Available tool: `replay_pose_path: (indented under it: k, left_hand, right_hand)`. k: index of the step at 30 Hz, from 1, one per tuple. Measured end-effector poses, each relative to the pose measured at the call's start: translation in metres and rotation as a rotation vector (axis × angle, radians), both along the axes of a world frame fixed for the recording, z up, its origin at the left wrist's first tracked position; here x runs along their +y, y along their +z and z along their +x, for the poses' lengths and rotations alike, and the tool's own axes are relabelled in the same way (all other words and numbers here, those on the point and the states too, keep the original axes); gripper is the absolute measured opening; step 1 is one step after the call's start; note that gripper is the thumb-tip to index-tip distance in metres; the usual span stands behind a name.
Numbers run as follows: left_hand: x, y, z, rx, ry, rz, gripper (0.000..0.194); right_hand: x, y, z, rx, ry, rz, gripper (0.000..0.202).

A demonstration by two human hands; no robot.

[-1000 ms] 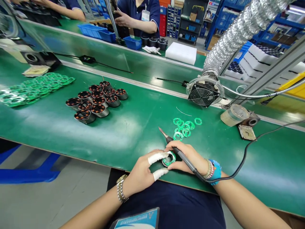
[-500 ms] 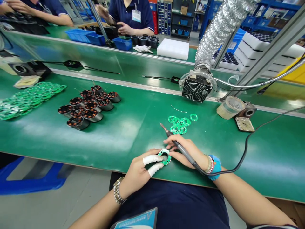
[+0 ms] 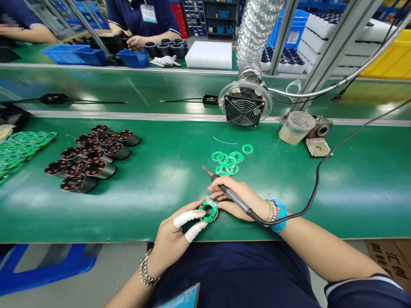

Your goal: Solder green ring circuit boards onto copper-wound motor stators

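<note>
My left hand [image 3: 175, 235], with white covers on two fingers, grips a part topped by a green ring board [image 3: 208, 211] near the table's front edge. My right hand [image 3: 240, 197] holds a soldering iron [image 3: 236, 199], its tip pointing up and left, away from the ring. The right thumb is at the ring's right side. Beyond the hands lies a loose pile of green ring boards [image 3: 229, 164], with a thin wire [image 3: 224, 141] behind it. Several dark cylinders with orange windings [image 3: 99, 167] stand to the left.
More green boards [image 3: 22, 149] lie at the far left. A fan on a foil duct [image 3: 244, 110] stands at the back. On the right are a tub [image 3: 297, 127], a sponge tray [image 3: 318, 147] and the iron's cable [image 3: 317, 179]. Two people work across the bench.
The view has shifted to the right and levelled. The green ring in my left hand is tilted differently and its face shows more clearly. The iron remains in my right hand.
</note>
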State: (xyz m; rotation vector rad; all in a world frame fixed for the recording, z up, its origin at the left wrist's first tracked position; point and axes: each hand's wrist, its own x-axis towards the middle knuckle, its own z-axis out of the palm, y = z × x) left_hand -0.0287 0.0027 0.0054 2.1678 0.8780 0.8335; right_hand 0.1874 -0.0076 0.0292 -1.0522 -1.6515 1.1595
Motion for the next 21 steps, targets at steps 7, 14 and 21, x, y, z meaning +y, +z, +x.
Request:
replay_pose_path:
  k: [7,14,21]
  left_hand:
    - [-0.0024,-0.0008,-0.0004,-0.014,0.023,-0.016,0.018]
    - [-0.0019,0.0006,0.0006,-0.041,0.021,-0.033,0.020]
    - [-0.0021,-0.0005,0.0004,-0.038,0.019,-0.041,0.023]
  right_hand:
    - [0.0003,0.0058,-0.0014,0.135,0.054,-0.170,0.037]
    - [-0.0003,0.0027,-0.0021,0.205,0.079,-0.218,0.039]
    - [-0.0005,0.0018,-0.0023,0.230,0.099,-0.231,0.041]
